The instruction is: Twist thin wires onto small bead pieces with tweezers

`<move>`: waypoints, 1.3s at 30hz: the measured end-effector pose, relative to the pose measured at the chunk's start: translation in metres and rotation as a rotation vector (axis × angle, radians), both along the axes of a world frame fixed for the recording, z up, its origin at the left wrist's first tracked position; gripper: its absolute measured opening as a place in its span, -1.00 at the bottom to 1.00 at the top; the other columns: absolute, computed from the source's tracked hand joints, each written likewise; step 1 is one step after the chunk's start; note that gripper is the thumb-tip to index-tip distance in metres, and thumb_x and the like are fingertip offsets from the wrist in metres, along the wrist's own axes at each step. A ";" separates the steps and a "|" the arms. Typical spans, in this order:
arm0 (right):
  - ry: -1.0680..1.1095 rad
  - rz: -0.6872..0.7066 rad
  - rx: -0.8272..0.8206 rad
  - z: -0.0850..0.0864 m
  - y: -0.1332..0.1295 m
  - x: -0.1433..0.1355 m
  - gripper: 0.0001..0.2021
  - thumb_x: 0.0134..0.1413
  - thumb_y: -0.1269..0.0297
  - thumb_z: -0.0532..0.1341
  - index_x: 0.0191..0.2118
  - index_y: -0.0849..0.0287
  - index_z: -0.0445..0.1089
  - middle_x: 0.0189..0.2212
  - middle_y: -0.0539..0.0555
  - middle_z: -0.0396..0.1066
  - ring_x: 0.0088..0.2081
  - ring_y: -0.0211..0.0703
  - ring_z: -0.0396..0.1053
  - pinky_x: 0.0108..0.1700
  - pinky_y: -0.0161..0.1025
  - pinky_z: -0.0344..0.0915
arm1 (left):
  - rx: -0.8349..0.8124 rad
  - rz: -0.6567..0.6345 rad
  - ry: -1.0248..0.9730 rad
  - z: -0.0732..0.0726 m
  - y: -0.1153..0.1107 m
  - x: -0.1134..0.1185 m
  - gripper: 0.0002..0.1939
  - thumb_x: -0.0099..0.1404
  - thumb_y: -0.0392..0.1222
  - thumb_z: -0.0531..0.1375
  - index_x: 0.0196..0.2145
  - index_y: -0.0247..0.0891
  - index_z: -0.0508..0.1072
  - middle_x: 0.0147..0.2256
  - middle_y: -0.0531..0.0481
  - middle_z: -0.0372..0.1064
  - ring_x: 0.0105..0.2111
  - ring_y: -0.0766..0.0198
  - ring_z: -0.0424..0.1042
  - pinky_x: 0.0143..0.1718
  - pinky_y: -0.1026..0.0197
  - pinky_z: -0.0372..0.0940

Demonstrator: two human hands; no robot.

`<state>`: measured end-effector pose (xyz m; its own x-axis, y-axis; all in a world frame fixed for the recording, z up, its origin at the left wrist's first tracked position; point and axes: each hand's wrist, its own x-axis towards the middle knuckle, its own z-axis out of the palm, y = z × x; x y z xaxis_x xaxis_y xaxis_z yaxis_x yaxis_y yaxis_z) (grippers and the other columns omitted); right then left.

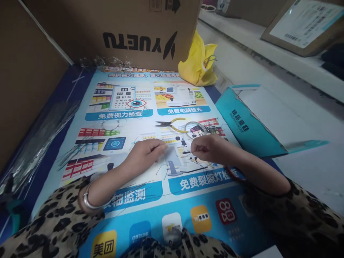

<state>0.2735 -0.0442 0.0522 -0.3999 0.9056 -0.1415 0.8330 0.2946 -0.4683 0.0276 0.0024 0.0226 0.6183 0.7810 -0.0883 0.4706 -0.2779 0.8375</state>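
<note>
Over a printed poster (91,104), my left hand (147,152) is closed, with thumb and fingers pinched together. To its right my right hand (205,148) is curled closed, a gap between the two. What either hand holds, if anything, is too fine or hidden to make out. Just beyond them lie small pliers (172,125) with black jaws and yellow handles. A clear round ring (187,126) sits against the handles, partly behind my right hand. Thin dark wire-like strands (158,170) are scattered on the poster around both hands.
A large cardboard box (129,21) stands at the back. Beside it is a yellow bag (197,64). An open teal box (242,122) leans at the right. Clear plastic packaging (40,143) and a teal-handled tool (13,211) lie at the left.
</note>
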 end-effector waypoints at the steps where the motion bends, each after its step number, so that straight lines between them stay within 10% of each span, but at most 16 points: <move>1: -0.006 0.009 0.035 0.001 0.000 -0.004 -0.88 -0.06 0.42 0.07 -0.48 0.18 0.34 -0.57 -0.04 0.34 -0.51 -0.36 0.21 -0.44 -0.37 0.04 | -0.116 -0.005 -0.035 0.003 -0.001 0.000 -0.65 0.30 -0.01 0.00 -0.34 -0.30 0.46 -0.41 -0.01 0.44 -0.55 0.40 0.33 -0.51 0.34 0.17; 6: -0.114 0.101 0.312 0.003 0.002 -0.029 -0.81 0.05 0.44 0.01 -0.47 0.22 0.33 -0.46 0.07 0.37 -0.39 -0.27 0.24 -0.35 -0.31 0.08 | -0.607 -0.065 -0.142 0.011 -0.006 0.002 -0.59 0.26 0.05 0.03 -0.39 -0.37 0.45 -0.50 -0.04 0.41 -0.67 0.47 0.24 -0.66 0.37 -0.02; 11: -0.249 0.161 0.565 0.004 -0.001 -0.044 -0.79 0.08 0.50 0.00 -0.49 0.21 0.29 -0.45 0.08 0.33 -0.38 -0.22 0.17 -0.33 -0.25 0.07 | -0.706 -0.075 -0.185 0.011 -0.005 0.002 -0.77 0.15 -0.11 0.17 -0.45 -0.37 0.43 -0.52 0.00 0.38 -0.66 0.48 0.21 -0.64 0.37 0.01; 14: -0.281 0.147 0.598 0.003 -0.003 -0.046 -0.80 0.08 0.50 0.03 -0.50 0.19 0.29 -0.45 0.07 0.33 -0.37 -0.19 0.15 -0.33 -0.23 0.06 | -0.443 -0.041 -0.076 0.009 -0.003 0.000 -0.84 0.18 -0.21 0.10 -0.43 -0.34 0.42 -0.51 0.02 0.38 -0.63 0.45 0.23 -0.58 0.35 0.08; 20: -0.180 0.150 0.551 -0.006 -0.002 -0.048 -0.81 0.12 0.44 0.06 -0.44 0.19 0.38 -0.43 0.08 0.39 -0.32 -0.18 0.24 -0.24 -0.23 0.13 | 0.684 -0.018 0.341 -0.002 -0.008 -0.005 -0.83 0.22 -0.30 0.03 -0.38 -0.25 0.43 -0.42 -0.01 0.40 -0.43 0.27 0.34 -0.47 0.25 0.13; 25: -0.235 0.130 0.508 -0.009 0.000 -0.054 -0.76 0.14 0.39 0.05 -0.46 0.21 0.41 -0.48 0.10 0.41 -0.34 -0.16 0.28 -0.21 -0.20 0.14 | 1.067 -0.112 0.369 -0.006 -0.012 -0.006 -0.86 0.22 -0.38 0.04 -0.37 -0.26 0.38 -0.48 0.03 0.33 -0.49 0.26 0.30 -0.51 0.22 0.15; 32: -0.326 0.061 0.334 -0.004 -0.001 -0.064 -0.78 0.14 0.43 0.02 -0.34 0.21 0.42 -0.38 0.12 0.43 -0.29 -0.12 0.32 -0.23 -0.21 0.15 | 1.127 -0.119 0.307 -0.006 -0.013 -0.007 -0.85 0.24 -0.37 0.04 -0.30 -0.27 0.39 -0.46 0.02 0.33 -0.45 0.26 0.31 -0.45 0.21 0.23; 39: -0.132 -0.124 0.279 -0.005 0.001 -0.061 -0.75 0.18 0.34 -0.01 -0.30 0.22 0.41 -0.37 0.11 0.42 -0.29 -0.17 0.34 -0.27 -0.28 0.15 | 0.847 -0.016 0.272 -0.004 -0.011 -0.003 -0.82 0.25 -0.34 0.02 -0.35 -0.28 0.42 -0.46 -0.01 0.36 -0.42 0.29 0.33 -0.40 0.25 0.24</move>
<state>0.2125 -0.0433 0.0468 -0.2786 0.9575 0.0753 0.9187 0.2885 -0.2698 0.0251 -0.0082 0.0185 0.6716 0.6421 0.3697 0.6140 -0.7616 0.2074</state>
